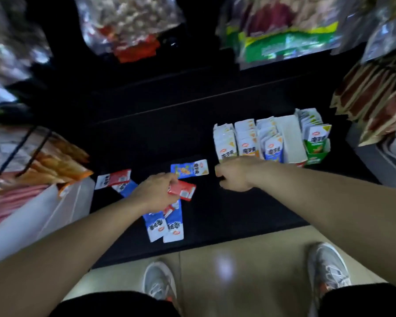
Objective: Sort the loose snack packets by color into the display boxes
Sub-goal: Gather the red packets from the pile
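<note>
On the dark surface, the left hand pinches a red packet over loose blue packets. The right hand curls beside the display boxes, its hold unclear. Dim light risks misfiling the packet.

- I saw a black shelf running across my view, with a pale tiled floor below it.
- A soft glare sat on the tiles.
- Two grey sneakers stood on the floor: the left shoe and the right shoe, well apart.
- Black shorts filled the bottom edge.
- At my left stood a white bin with orange packets leaning in it.
- Above, I made out a clear bag of pale snacks and a green-labelled bag, both blurred.
- At the right, brown and red packs lay stacked.
</note>
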